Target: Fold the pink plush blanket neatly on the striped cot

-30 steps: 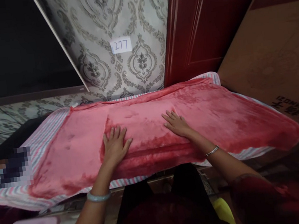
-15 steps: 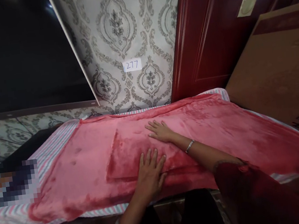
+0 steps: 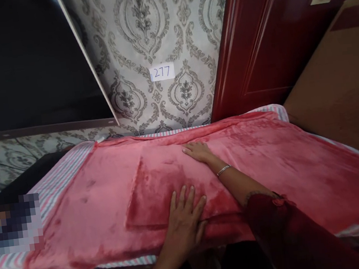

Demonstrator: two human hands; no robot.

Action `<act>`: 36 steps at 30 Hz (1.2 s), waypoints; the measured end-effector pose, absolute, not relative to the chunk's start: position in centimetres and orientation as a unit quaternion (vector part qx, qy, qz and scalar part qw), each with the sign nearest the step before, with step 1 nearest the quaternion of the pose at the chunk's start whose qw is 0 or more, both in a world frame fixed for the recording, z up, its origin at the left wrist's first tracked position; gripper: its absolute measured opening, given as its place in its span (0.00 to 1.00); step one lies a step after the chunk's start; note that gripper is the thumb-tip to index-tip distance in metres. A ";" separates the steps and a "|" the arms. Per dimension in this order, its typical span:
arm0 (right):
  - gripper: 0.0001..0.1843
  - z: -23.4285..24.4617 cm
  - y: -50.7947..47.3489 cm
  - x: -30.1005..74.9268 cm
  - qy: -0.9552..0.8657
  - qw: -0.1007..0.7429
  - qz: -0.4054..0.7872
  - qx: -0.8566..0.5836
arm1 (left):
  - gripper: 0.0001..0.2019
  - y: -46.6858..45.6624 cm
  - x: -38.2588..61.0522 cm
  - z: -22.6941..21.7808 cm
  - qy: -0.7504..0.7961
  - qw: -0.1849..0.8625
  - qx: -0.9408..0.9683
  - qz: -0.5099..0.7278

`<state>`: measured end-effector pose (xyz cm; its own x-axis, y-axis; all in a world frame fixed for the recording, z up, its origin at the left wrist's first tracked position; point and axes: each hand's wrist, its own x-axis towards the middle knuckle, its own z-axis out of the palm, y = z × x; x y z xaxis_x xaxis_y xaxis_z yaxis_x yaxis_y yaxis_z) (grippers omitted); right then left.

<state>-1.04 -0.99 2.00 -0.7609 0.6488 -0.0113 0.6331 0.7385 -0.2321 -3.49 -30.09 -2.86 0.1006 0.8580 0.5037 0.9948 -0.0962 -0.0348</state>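
A folded pink plush cloth [image 3: 162, 184] lies flat, its left and near edges plainly visible. Beneath it spreads a larger pink plush blanket [image 3: 86, 202] of the same colour. My left hand [image 3: 186, 216] rests palm down on the near part of the folded cloth, fingers spread. Farther back, my right hand [image 3: 197, 151] lies on the cloth's far part, fingers stretched out and partly foreshortened. Neither hand grips anything. The right side of the folded cloth is partly hidden under my right forearm.
A striped sheet [image 3: 63, 175] shows around the blanket's edges. A large black screen [image 3: 27, 66] stands at the back left. Behind are patterned wallpaper with a paper label [image 3: 162, 72] reading 277 and a dark red door [image 3: 254, 47]. A cardboard box [image 3: 340, 84] stands on the right.
My right hand has slid a little away from me toward the far edge of the folded cloth. My left hand stays on the near part. The camera view has shifted slightly.
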 end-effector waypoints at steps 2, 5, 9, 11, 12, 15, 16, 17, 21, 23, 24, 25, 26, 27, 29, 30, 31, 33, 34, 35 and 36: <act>0.34 1.8 -1.2 -1.0 -0.932 0.041 0.109 -0.342 | 0.30 -30.2 -3.5 -2.8 -0.648 0.181 -0.717 -0.182; 0.34 1.9 -1.4 -0.8 -0.933 0.045 0.106 -0.341 | 0.31 -30.2 -3.4 -2.9 -0.654 0.170 -0.714 -0.182; 0.33 2.8 -1.8 -0.8 -0.934 0.048 0.099 -0.339 | 0.31 -30.2 -3.3 -2.9 -0.655 0.162 -0.716 -0.180; 0.32 3.5 -2.6 -1.0 -0.933 0.052 0.092 -0.344 | 0.32 -30.3 -3.4 -2.5 -0.652 0.165 -0.719 -0.179; 0.32 3.9 -3.3 -1.2 -0.934 0.057 0.087 -0.340 | 0.31 -30.4 -3.6 -2.3 -0.650 0.168 -0.719 -0.179; 0.32 4.6 -6.3 -1.9 -0.960 0.066 0.073 -0.263 | 0.29 -31.1 -4.1 -1.7 -0.657 0.187 -0.706 -0.188; 0.32 4.6 -7.5 -2.2 -0.971 0.060 0.072 -0.222 | 0.29 -31.4 -4.3 -1.7 -0.664 0.193 -0.697 -0.191; 0.32 4.5 -8.5 -2.5 -0.979 0.049 0.074 -0.184 | 0.30 -31.6 -4.5 -1.8 -0.670 0.198 -0.689 -0.191; 0.34 3.7 -10.6 -3.7 -0.987 0.004 0.082 -0.140 | 0.39 -32.4 -4.7 -3.1 -0.691 0.213 -0.670 -0.170; 0.36 3.6 -10.0 -4.6 -0.984 -0.003 0.079 -0.160 | 0.40 -32.5 -4.6 -3.7 -0.695 0.214 -0.666 -0.164; 0.36 3.6 -9.4 -5.0 -0.982 -0.007 0.079 -0.174 | 0.40 -32.6 -4.6 -3.8 -0.696 0.212 -0.666 -0.164; 0.36 3.7 -8.8 -5.5 -0.979 -0.013 0.080 -0.189 | 0.39 -32.6 -4.6 -3.9 -0.695 0.209 -0.668 -0.164; 0.36 3.7 -8.1 -6.0 -0.976 -0.018 0.082 -0.203 | 0.39 -32.6 -4.7 -3.9 -0.694 0.206 -0.670 -0.165; 0.37 3.8 -7.5 -6.5 -0.973 -0.021 0.086 -0.215 | 0.39 -32.6 -4.7 -3.9 -0.693 0.204 -0.671 -0.166; 0.37 3.7 -6.4 -7.4 -0.969 -0.021 0.095 -0.226 | 0.39 -32.6 -4.8 -3.8 -0.691 0.203 -0.673 -0.168; 0.37 3.6 -6.0 -7.7 -0.969 -0.017 0.100 -0.227 | 0.39 -32.6 -4.8 -3.8 -0.691 0.202 -0.673 -0.169; 0.36 3.4 -5.7 -8.0 -0.968 -0.011 0.103 -0.227 | 0.39 -32.6 -4.8 -3.8 -0.690 0.201 -0.674 -0.170; 0.35 2.8 -5.2 -8.3 -0.967 0.001 0.107 -0.232 | 0.40 -32.7 -4.8 -3.8 -0.692 0.196 -0.673 -0.171; 0.35 2.5 -5.1 -8.4 -0.966 0.008 0.108 -0.236 | 0.40 -32.7 -4.7 -3.8 -0.693 0.194 -0.673 -0.172; 0.35 2.3 -5.0 -8.4 -0.964 0.015 0.109 -0.240 | 0.40 -32.7 -4.7 -3.9 -0.693 0.192 -0.673 -0.172; 0.34 2.0 -5.0 -8.4 -0.963 0.021 0.111 -0.243 | 0.41 -32.7 -4.6 -3.9 -0.694 0.191 -0.672 -0.173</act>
<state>-8.41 -5.00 2.04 -0.8811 0.4727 -0.0125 0.4632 0.8575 -0.2240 -4.62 -32.68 -3.89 -0.0228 0.8671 0.4977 0.9992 0.0356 -0.0162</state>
